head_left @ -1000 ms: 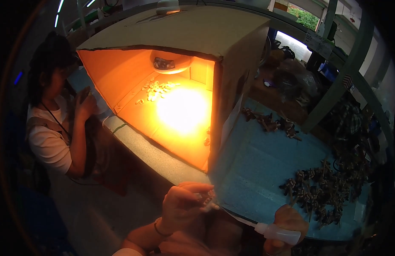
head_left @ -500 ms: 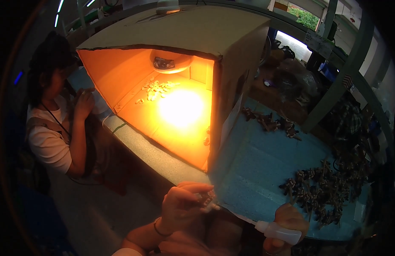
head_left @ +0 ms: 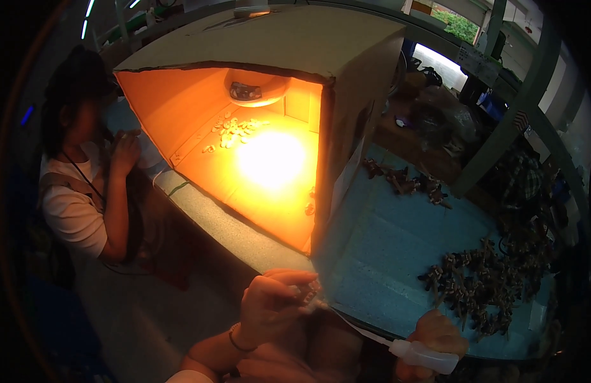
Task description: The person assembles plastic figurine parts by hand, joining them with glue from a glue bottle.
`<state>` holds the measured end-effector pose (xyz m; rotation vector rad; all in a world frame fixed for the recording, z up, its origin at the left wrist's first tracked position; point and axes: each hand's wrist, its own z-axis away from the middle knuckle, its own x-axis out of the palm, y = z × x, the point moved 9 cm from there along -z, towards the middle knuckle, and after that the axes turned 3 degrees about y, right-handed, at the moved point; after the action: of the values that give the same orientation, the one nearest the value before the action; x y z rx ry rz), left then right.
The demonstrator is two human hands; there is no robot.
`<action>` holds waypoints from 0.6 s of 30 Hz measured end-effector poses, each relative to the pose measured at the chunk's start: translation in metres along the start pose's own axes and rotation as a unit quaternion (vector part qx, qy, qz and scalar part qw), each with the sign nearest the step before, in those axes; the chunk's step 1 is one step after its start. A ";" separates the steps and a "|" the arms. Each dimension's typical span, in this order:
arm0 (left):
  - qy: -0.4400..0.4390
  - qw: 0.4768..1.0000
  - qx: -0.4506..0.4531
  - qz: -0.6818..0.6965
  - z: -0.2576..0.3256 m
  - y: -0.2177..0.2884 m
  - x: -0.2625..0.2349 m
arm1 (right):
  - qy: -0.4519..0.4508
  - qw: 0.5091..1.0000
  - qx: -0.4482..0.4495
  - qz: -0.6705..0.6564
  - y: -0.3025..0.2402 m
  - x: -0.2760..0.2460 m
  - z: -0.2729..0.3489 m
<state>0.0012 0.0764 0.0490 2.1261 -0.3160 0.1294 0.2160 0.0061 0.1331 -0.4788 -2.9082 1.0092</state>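
My left hand (head_left: 273, 305) is closed in a pinch around a small pale piece with a ridged edge (head_left: 309, 295), held up in front of the table's edge. Its exact kind is too small to make out. In my right hand (head_left: 439, 335) is a white squeeze bottle (head_left: 426, 357), lying nearly sideways with its long thin nozzle pointing left. The nozzle's tip comes close to the pale piece; whether they touch I cannot tell. Fingers of the right hand wrap round the bottle's body.
A large cardboard box (head_left: 366, 57) stands open-fronted on the table, with a glowing lamp (head_left: 257, 89) inside above several small pieces (head_left: 235, 131). On the blue table cover (head_left: 397, 236) lies a heap of small brown figures (head_left: 480, 287). A co-worker (head_left: 78, 185) sits at left.
My right hand and the bottle have shifted slightly right and down. My left hand stays nearly in place, still pinching the pale piece.
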 end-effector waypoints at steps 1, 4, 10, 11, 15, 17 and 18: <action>0.002 1.000 -0.003 -0.011 0.001 0.000 -0.002 | 0.024 0.999 -0.009 -0.030 -0.002 -0.002 0.002; 0.006 1.000 -0.011 0.019 -0.001 -0.001 0.002 | -0.055 0.998 -0.008 0.012 -0.009 0.003 0.001; 0.000 1.000 -0.010 0.006 -0.001 -0.002 0.004 | -0.054 0.998 -0.012 -0.023 -0.015 0.008 -0.011; -0.003 1.000 -0.010 0.011 -0.002 -0.003 0.006 | -0.053 0.998 -0.013 -0.018 -0.012 0.005 -0.007; 0.011 1.000 -0.002 -0.014 0.000 -0.002 -0.003 | 0.050 0.998 0.010 -0.040 0.020 -0.008 0.012; 0.018 1.000 -0.001 0.008 -0.001 -0.002 -0.002 | 0.085 0.987 0.066 -0.116 0.041 -0.017 0.011; 0.036 0.999 -0.021 0.009 -0.001 -0.005 -0.005 | 0.086 0.988 0.063 -0.109 0.049 -0.020 0.010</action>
<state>-0.0024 0.0807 0.0439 2.0732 -0.2931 0.2068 0.2469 0.0307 0.0972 -0.2221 -2.6544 1.0531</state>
